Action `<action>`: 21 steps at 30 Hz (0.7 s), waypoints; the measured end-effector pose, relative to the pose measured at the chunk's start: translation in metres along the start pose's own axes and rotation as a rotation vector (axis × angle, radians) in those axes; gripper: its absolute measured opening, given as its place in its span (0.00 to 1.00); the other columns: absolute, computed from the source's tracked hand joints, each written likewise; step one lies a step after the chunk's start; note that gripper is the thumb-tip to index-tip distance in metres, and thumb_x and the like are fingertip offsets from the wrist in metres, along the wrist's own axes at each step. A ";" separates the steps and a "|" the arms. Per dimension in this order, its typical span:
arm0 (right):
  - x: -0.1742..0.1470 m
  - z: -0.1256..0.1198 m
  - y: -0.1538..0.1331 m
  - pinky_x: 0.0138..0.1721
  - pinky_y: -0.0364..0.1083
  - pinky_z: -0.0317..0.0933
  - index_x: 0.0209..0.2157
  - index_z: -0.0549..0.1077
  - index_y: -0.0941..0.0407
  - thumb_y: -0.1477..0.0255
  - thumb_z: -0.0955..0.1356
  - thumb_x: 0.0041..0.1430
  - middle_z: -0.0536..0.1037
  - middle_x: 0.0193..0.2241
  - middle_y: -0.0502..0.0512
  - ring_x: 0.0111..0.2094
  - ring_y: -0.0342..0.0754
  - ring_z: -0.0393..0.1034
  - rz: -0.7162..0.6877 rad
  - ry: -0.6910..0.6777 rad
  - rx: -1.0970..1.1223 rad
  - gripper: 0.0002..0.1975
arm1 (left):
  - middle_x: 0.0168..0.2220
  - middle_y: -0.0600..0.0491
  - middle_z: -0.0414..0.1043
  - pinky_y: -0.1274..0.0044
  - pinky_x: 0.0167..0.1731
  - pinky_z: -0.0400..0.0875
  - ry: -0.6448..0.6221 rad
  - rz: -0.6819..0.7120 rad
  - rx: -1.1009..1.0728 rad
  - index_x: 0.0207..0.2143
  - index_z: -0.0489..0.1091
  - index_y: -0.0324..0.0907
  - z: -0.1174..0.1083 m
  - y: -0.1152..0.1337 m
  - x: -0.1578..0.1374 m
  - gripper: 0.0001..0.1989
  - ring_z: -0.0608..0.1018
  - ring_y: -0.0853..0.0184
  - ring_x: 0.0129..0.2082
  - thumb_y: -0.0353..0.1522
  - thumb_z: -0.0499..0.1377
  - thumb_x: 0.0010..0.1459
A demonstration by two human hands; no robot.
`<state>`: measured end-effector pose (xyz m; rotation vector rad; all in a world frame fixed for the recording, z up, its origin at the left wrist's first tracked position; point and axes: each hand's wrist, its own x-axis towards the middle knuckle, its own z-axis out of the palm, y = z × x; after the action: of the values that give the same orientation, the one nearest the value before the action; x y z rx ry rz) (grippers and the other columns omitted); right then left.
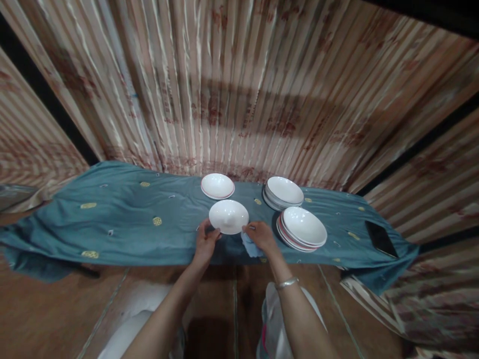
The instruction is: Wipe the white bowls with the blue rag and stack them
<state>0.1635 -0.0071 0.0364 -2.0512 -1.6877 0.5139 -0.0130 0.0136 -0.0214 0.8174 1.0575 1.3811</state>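
A white bowl [229,215] is held over the front middle of the cloth-covered table, its hollow side facing me. My left hand [206,240] grips its lower left rim, thumb on the near edge. At the lower right rim, my right hand [260,234] is closed around a light blue cloth [250,247], which hangs below the fingers. Whether those fingers also pinch the bowl's rim, I cannot tell. Just behind the bowl sits a white dish with a red rim line [217,185]. To the right stands a stack of white and red-rimmed bowls [305,227].
Farther back on the right is another stack of dark-rimmed white bowls [285,191]. A black phone [380,239] lies near the table's right end. The green patterned tablecloth [130,219] drapes over the edges. Pleated curtains [232,99] hang close behind, with dark poles at both sides.
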 end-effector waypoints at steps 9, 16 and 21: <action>0.017 -0.016 -0.038 0.41 0.43 0.62 0.44 0.75 0.56 0.64 0.61 0.63 0.80 0.38 0.56 0.38 0.48 0.74 -0.197 0.266 0.147 0.16 | 0.48 0.46 0.74 0.61 0.51 0.66 -0.078 -0.047 -0.031 0.43 0.69 0.42 0.002 -0.005 0.007 0.25 0.74 0.55 0.50 0.38 0.67 0.41; 0.044 0.019 -0.032 0.53 0.50 0.61 0.46 0.74 0.57 0.74 0.65 0.59 0.76 0.47 0.62 0.50 0.51 0.70 -0.486 0.049 -0.053 0.13 | 0.49 0.45 0.74 0.62 0.52 0.66 -0.104 -0.086 -0.050 0.45 0.68 0.42 -0.002 -0.004 0.006 0.27 0.74 0.55 0.51 0.37 0.67 0.41; 0.043 0.020 -0.027 0.54 0.50 0.62 0.44 0.76 0.56 0.74 0.63 0.62 0.77 0.46 0.60 0.50 0.51 0.70 -0.524 0.082 0.040 0.13 | 0.52 0.45 0.72 0.62 0.53 0.66 -0.123 -0.076 -0.044 0.49 0.68 0.42 -0.001 -0.002 0.004 0.28 0.73 0.55 0.53 0.36 0.66 0.43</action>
<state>0.1388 0.0416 0.0342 -1.4887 -2.0398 0.2791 -0.0138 0.0169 -0.0244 0.8112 0.9500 1.2694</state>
